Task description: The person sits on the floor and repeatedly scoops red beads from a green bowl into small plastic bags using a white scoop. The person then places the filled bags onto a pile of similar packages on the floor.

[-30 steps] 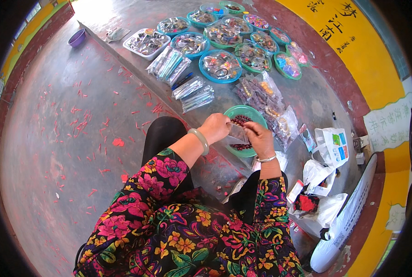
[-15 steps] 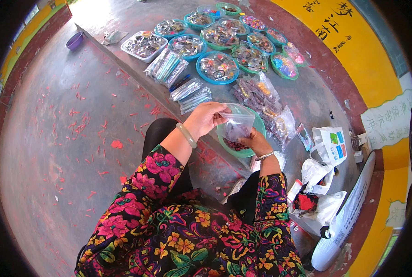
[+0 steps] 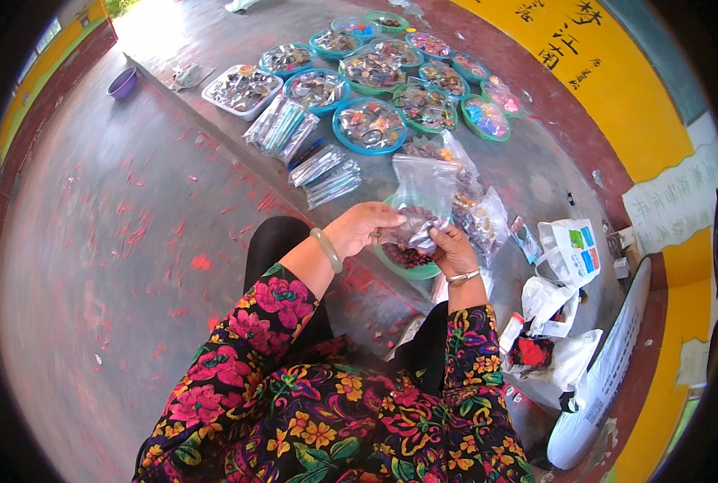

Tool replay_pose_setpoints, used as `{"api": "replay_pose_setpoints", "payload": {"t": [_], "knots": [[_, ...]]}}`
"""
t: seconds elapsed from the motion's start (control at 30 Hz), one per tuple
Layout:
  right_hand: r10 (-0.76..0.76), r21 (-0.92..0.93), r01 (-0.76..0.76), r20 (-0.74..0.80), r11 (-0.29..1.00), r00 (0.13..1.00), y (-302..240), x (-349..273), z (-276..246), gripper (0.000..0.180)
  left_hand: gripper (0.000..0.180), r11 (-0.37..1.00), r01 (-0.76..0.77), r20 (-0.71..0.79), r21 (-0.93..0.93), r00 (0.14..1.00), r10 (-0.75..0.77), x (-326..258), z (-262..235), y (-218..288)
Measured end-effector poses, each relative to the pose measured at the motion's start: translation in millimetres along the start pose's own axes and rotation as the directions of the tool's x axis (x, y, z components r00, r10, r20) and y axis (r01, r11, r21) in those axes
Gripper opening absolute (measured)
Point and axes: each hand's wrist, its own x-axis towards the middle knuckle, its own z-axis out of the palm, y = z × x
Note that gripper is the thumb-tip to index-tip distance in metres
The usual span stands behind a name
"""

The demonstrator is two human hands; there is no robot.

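Both my hands grip the lower part of a clear zip bag (image 3: 425,183), which has dark red beads or a beaded string showing inside. My left hand (image 3: 361,229), with a pale bangle at the wrist, pinches the bag's left lower corner. On the other side my right hand (image 3: 455,251), wearing a silver bracelet, has its thumb and fingers closed on the right lower corner. The bag's zip end points away from me. Beneath it stands a green basin (image 3: 415,272) with dark red beads (image 3: 408,255) in it, partly hidden by the bag and my hands.
Beyond the basin lie filled clear bags (image 3: 481,219) and bundles of long, thin packets (image 3: 324,173). Several basins of small wrapped goods, such as a blue one (image 3: 369,150), stand farther back. White carrier bags (image 3: 569,254) sit at right; a purple basin (image 3: 122,83) is far left.
My left hand has moved from the bag's top down to its lower corner. My right hand has come out of the bag's mouth area and now grips its bottom. The bag now extends away from me.
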Motion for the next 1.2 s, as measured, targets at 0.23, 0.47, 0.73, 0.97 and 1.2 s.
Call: {"api": "replay_pose_setpoints", "payload": {"t": [0.23, 0.47, 0.73, 0.97, 1.2], "knots": [[0.123, -0.06, -0.13, -0.107, 0.99, 0.987, 7, 8, -14, 0.018, 0.017, 0.997, 0.067, -0.109, -0.046, 0.991, -0.072, 10, -10, -9], [0.091, -0.075, -0.123, -0.334, 0.99, 0.938, -19, -15, -45, 0.023, 0.019, 0.987, 0.086, -0.222, 0.137, 0.974, -0.054, 10, -2, -7], [-0.027, 0.053, 0.07, -0.573, 0.996, 0.819, -26, -24, -172, 0.013, 0.022, 0.937, 0.09, -0.178, 0.338, 0.984, -0.03, 15, 11, -13], [-0.148, 0.049, 0.224, -0.615, 0.973, 0.774, -53, 26, -224, 0.009, 0.023, 0.877, 0.064, -0.129, 0.476, 0.992, -0.002, 23, 15, -21], [0.251, 0.126, -0.268, -0.826, 0.955, 0.505, -5, 51, -291, 0.027, 0.024, 0.835, 0.02, -0.069, 0.55, 0.997, 0.021, 35, 16, -25]]}}
